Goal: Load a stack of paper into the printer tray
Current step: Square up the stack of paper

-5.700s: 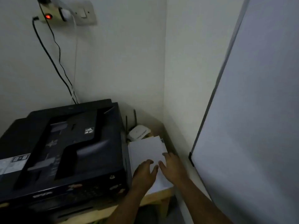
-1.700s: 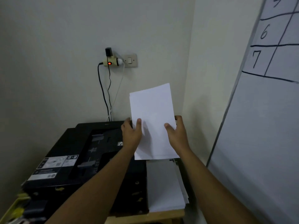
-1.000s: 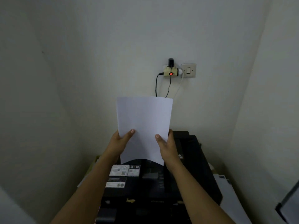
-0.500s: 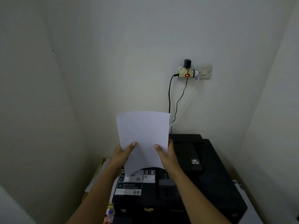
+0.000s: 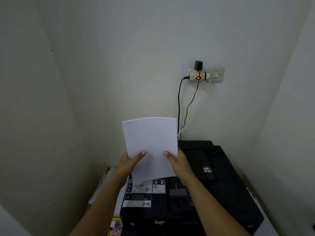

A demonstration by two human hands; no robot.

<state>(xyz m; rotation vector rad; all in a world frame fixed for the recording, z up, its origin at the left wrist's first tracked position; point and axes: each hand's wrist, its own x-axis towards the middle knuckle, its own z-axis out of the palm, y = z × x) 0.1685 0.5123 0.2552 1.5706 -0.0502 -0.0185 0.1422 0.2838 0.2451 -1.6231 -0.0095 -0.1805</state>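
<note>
Right now you are facing a corner of pale, dimly lit walls point(image 5: 105, 68), with a white light switch point(image 5: 216, 74) and a cream plug adapter point(image 5: 197, 76) glowing with a small red light high on the far wall; a black cable point(image 5: 179, 106) and a white one are hanging from it down behind the machine. Below, the black printer point(image 5: 213, 188) is sitting with its lid closed, white instruction stickers point(image 5: 144, 191) showing on its top near you, and some yellow and white items point(image 5: 104, 181) are lying just beside its left side, too dim to identify. You are holding the stack of paper point(image 5: 150, 142) upright above the printer's left rear part, clear of its top; the sheets are plain white, slightly bowed along the upper edge, with the lower edge dipping in front of the stickers. Your left hand point(image 5: 129, 165) is gripping the stack's lower left edge, thumb lying across the front. Your right hand point(image 5: 179, 165) is gripping the lower right edge the same way, thumb on the front face.
</note>
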